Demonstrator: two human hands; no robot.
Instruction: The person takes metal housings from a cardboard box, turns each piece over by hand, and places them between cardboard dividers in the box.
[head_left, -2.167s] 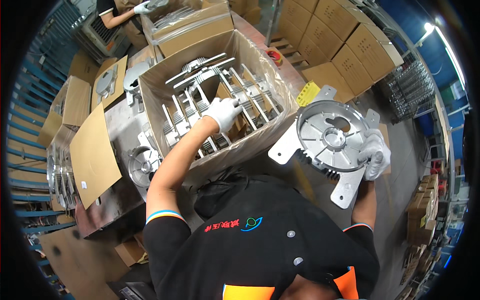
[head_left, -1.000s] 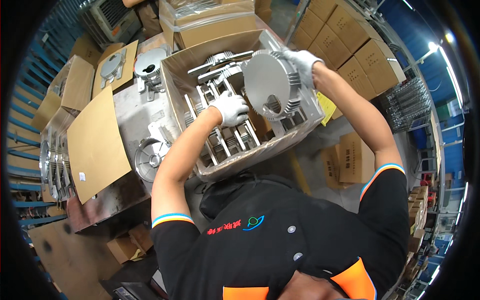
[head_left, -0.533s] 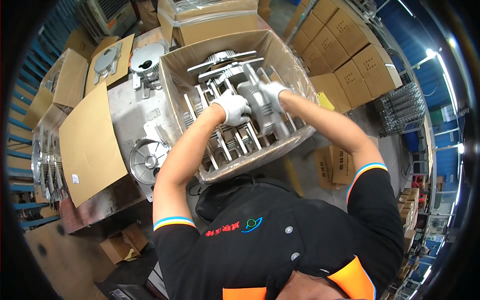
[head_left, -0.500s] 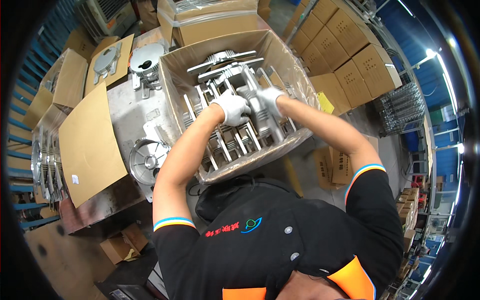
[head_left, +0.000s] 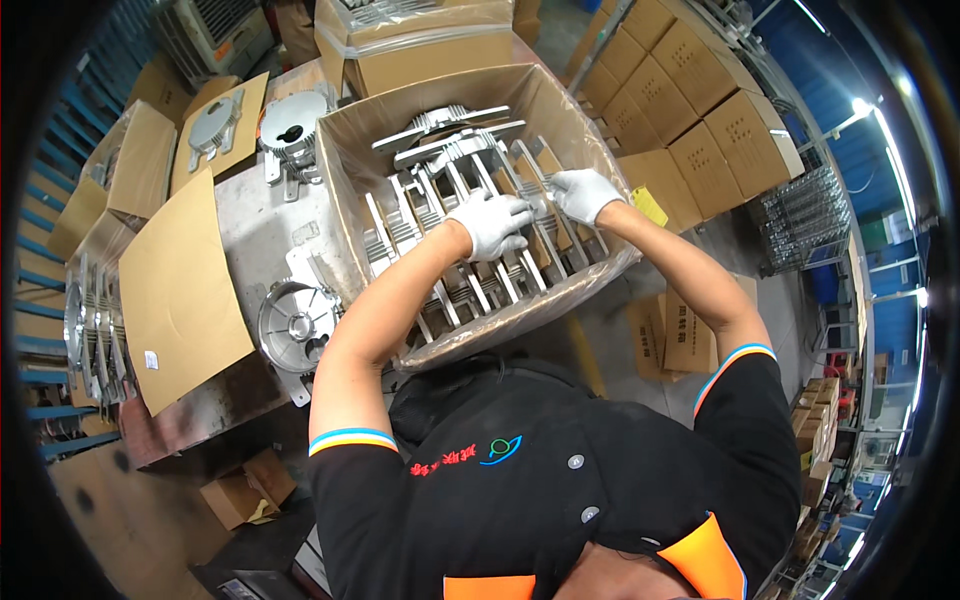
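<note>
One white-gloved left hand (head_left: 490, 223) and matching right hand (head_left: 585, 196) curl, grip unclear to me, over finned silver metal castings (head_left: 533, 272) in a brown cardboard box (head_left: 520, 88), lengthwise toward the wearer, right hand nearer the rightmost

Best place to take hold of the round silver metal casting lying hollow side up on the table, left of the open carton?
Probably the left rim of the round silver metal casting, coming from above-left. The hollow faces up, so the rim looks pinchable inside and out; the open brown cardboard carton and left forearm crowd its right.
</note>
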